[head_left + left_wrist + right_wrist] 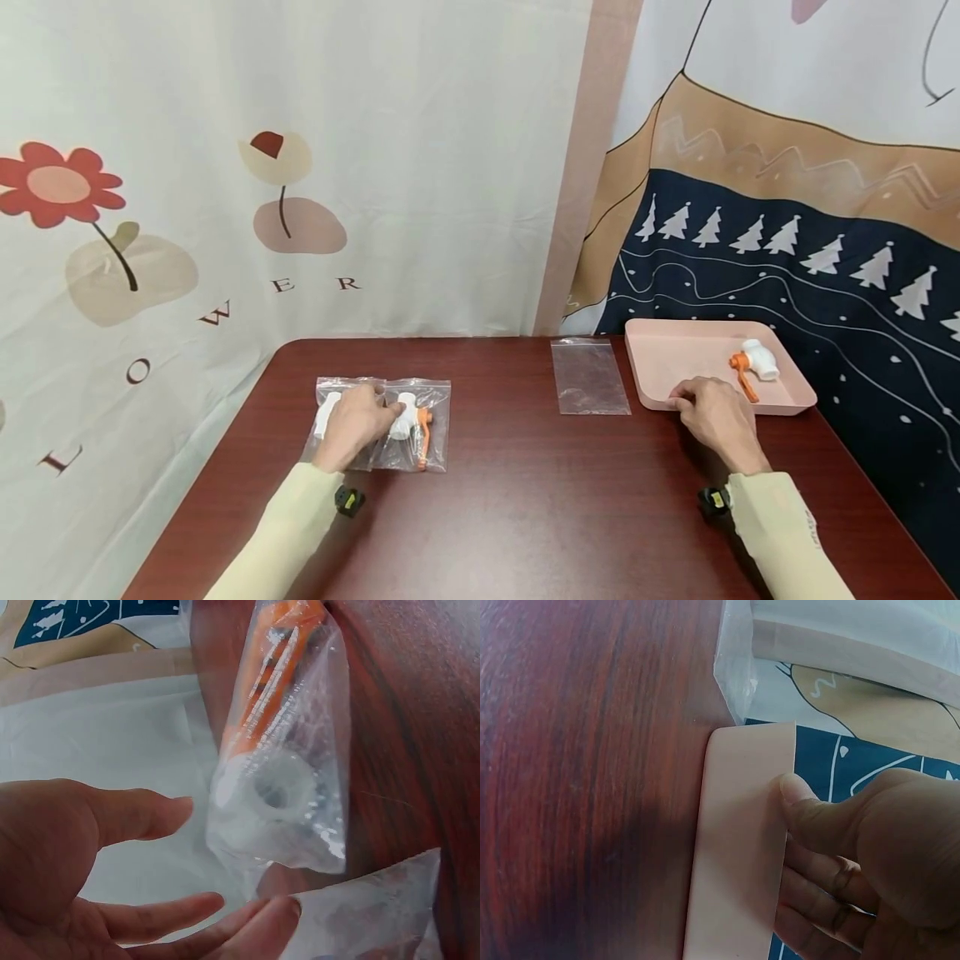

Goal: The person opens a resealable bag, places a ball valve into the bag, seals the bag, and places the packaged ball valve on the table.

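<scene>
While the right grip point(716, 421) pinches the near wall of the pink tray point(682, 362), the left grip point(356, 422), thumb and fingers apart, is beside the bagged valve point(402, 425) on the tabletop point(517, 492). It looks light and rigid inside slippery film, probably best taken around its middle. Curtain point(450, 167) letters read "L O W E R"; no brand is legible.

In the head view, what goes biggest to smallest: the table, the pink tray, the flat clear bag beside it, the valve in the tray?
1. Table
2. Pink tray
3. Flat clear bag
4. Valve
</scene>
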{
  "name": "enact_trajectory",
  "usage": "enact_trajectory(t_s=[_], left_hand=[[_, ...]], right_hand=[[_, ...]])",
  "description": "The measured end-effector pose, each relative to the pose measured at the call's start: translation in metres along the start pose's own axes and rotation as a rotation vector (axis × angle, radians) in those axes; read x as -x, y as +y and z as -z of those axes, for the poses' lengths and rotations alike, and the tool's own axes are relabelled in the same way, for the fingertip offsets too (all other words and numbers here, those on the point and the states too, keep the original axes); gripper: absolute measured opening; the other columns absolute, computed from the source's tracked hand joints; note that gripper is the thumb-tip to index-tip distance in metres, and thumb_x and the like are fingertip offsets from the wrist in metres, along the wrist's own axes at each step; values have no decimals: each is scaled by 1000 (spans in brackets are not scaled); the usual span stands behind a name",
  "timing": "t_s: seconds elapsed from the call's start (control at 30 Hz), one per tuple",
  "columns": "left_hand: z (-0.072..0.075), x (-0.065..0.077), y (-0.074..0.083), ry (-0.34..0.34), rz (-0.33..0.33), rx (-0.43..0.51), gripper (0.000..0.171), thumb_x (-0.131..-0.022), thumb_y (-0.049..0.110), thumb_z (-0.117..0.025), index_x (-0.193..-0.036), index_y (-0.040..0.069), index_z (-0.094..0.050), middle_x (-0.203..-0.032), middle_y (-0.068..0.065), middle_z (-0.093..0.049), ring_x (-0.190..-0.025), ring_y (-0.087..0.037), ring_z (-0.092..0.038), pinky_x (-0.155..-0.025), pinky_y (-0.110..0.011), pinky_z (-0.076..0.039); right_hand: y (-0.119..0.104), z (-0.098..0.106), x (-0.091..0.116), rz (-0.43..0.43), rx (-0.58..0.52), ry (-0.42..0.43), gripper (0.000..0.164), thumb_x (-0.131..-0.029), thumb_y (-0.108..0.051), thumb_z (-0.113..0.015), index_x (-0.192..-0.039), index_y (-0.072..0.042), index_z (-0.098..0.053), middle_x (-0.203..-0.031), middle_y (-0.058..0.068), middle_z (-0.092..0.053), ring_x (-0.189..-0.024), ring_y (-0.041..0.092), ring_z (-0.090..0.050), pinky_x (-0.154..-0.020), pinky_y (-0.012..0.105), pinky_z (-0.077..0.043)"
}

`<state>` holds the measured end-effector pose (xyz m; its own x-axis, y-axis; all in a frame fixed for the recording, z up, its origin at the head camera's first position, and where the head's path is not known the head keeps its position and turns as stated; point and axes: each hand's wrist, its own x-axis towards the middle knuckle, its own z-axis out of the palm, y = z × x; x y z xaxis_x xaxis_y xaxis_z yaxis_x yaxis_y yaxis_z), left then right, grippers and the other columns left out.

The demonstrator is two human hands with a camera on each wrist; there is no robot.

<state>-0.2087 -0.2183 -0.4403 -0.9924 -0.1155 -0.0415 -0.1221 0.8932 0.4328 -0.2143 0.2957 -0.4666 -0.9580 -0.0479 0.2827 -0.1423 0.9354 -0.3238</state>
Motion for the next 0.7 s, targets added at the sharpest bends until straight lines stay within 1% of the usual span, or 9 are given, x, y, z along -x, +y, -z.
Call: enact_trajectory(t_s=[0.07,0.1,0.2,0.23,0.3,0.33,0.5,0.6,0.7], left_hand=[[0,2,4,22,-27,-7,57,-92,36,-69,-131,-6,-62,-116,-24,-72,-91,-33,-69,-74,-49,-56],[-1,2,6,35,-49,-6,57,-92,36,-69,-131,-6,-62,-115,-24,-72,-91,-33,-69,-75,-50,-56],[-7,4,14,61,-125,14,56,-93,34,-68,-133,-5,-61,-121,-25,-69,-105,-39,-67,-88,-54,-56],[-9,5,17,73,-155,14,55,-94,34,-68,-133,-5,-61,-126,-26,-66,-111,-41,-65,-92,-56,-55],[-15,6,24,88,-206,27,54,-93,33,-70,-133,-3,-61,-129,-26,-62,-123,-44,-59,-100,-58,-51],[-18,7,28,95,-228,32,54,-93,34,-70,-133,-2,-62,-131,-25,-61,-125,-44,-57,-102,-58,-50],[-30,7,54,128,-355,51,53,-93,39,-73,-130,1,-65,-125,-20,-61,-123,-40,-56,-103,-54,-51],[-38,6,70,120,-431,67,53,-93,40,-73,-129,2,-66,-123,-18,-62,-122,-37,-56,-102,-52,-52],[-47,5,85,91,-497,73,53,-94,42,-72,-131,3,-65,-127,-16,-62,-125,-35,-54,-105,-50,-50]], right_hand=[[0,0,0,-2,0,4,8,-90,-12,-73,-82,-13,-77,-86,11,-74,-79,32,-66,-64,49,-51],[0,0,0,-3,0,4,8,-90,-13,-73,-82,-13,-77,-86,11,-74,-79,32,-66,-64,49,-51],[-2,-1,0,-11,-5,-8,8,-91,-14,-73,-84,-13,-77,-88,12,-75,-80,32,-65,-66,51,-52],[-2,-2,0,-12,-7,-13,8,-91,-14,-73,-85,-13,-77,-89,13,-75,-81,32,-65,-67,52,-52],[-2,-3,-1,-17,-10,-28,8,-91,-14,-72,-86,-13,-78,-91,13,-75,-82,32,-64,-69,52,-52],[-2,-3,-1,-21,-12,-33,8,-92,-14,-72,-87,-13,-78,-91,14,-75,-81,31,-64,-69,52,-52],[-1,-2,-2,-15,-14,-22,8,-91,-15,-72,-86,-15,-77,-90,13,-75,-78,30,-64,-63,47,-50],[0,-2,-2,-10,-15,-15,9,-91,-15,-71,-85,-15,-77,-90,13,-76,-77,30,-65,-61,45,-49],[1,-2,-3,-14,-13,-18,9,-91,-15,-71,-85,-16,-77,-89,13,-76,-77,31,-66,-60,44,-49]])
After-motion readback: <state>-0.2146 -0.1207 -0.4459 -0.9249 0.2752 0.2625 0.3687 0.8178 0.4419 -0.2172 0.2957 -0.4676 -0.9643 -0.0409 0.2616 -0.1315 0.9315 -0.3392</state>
